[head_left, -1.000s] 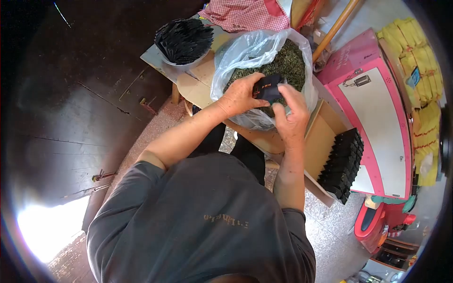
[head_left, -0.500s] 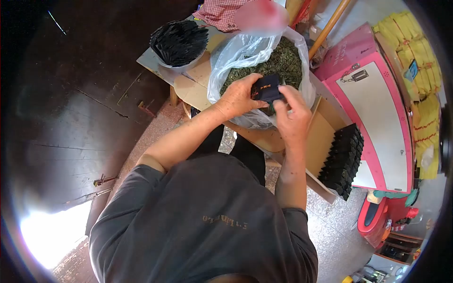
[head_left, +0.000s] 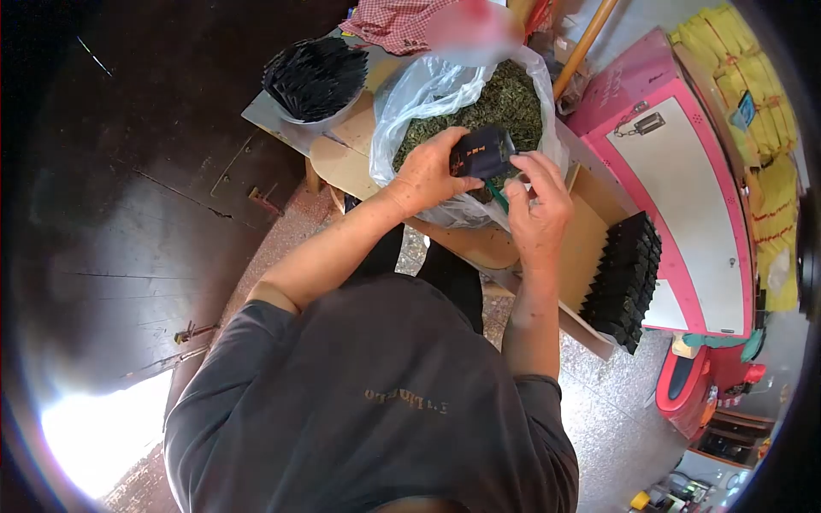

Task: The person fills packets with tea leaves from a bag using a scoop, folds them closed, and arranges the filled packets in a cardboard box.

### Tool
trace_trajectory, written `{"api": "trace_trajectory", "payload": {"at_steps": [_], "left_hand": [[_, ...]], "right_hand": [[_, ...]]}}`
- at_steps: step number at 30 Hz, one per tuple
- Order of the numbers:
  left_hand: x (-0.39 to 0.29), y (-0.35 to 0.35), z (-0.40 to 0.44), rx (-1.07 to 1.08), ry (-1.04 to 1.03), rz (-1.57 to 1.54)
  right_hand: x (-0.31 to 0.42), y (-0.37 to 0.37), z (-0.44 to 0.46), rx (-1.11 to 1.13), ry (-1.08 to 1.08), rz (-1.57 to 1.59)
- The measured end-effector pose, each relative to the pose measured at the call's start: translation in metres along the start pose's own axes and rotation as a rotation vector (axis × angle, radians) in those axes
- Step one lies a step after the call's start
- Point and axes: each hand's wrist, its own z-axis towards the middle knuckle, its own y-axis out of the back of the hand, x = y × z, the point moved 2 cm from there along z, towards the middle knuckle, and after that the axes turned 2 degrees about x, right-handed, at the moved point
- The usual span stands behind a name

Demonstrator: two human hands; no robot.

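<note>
My left hand (head_left: 432, 175) grips a small black pouch (head_left: 481, 152) with gold lettering between thumb and fingers, tilted above the leaves. The pouch's mouth faces right and looks parted. My right hand (head_left: 540, 205) is beside that mouth, fingertips at its edge and thumb apart from them. Just below the pouch, near my right thumb, a narrow green object (head_left: 496, 196) shows in part; I cannot tell whether it is touched. Underneath, a clear plastic bag (head_left: 385, 128) stands open, full of dried green leaves (head_left: 513, 98).
Flat black pouches (head_left: 316, 79) fill a round tub (head_left: 329, 122) at the back left. To the right, a cardboard box (head_left: 586, 231) holds a row of filled black pouches (head_left: 623, 282). Beyond it stand a pink and white cabinet (head_left: 684, 184) and yellow packages (head_left: 765, 128). A wooden pole (head_left: 586, 47) leans behind.
My right fingertips have spread and shifted slightly right, off their pinch on the pouch's edge. The pouch has turned a little, its mouth now looks parted, and more of the green object shows.
</note>
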Motion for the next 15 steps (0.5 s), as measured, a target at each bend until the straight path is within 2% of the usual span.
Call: {"api": "trace_trajectory", "payload": {"at_steps": [3,5,7,8,9,15], "left_hand": [[-0.003,-0.001,0.0,-0.098,-0.048,0.152],[-0.001,-0.009,-0.001,-0.271,-0.161,0.345],[-0.005,-0.013,-0.001,-0.229,-0.151,0.37],[-0.003,-0.013,-0.002,-0.223,-0.207,0.409],[-0.012,-0.013,-0.002,-0.193,-0.113,0.46],[-0.014,-0.024,-0.003,-0.188,-0.182,0.505]], "right_hand": [[0.012,0.001,0.002,-0.082,-0.006,-0.121],[0.017,-0.003,0.003,-0.06,-0.186,-0.041],[0.013,-0.009,0.001,-0.06,-0.289,0.018],[0.016,-0.008,0.001,-0.075,-0.254,-0.05],[0.013,-0.009,0.0,-0.046,-0.301,-0.054],[-0.003,-0.006,-0.01,-0.055,-0.312,-0.023]]}}
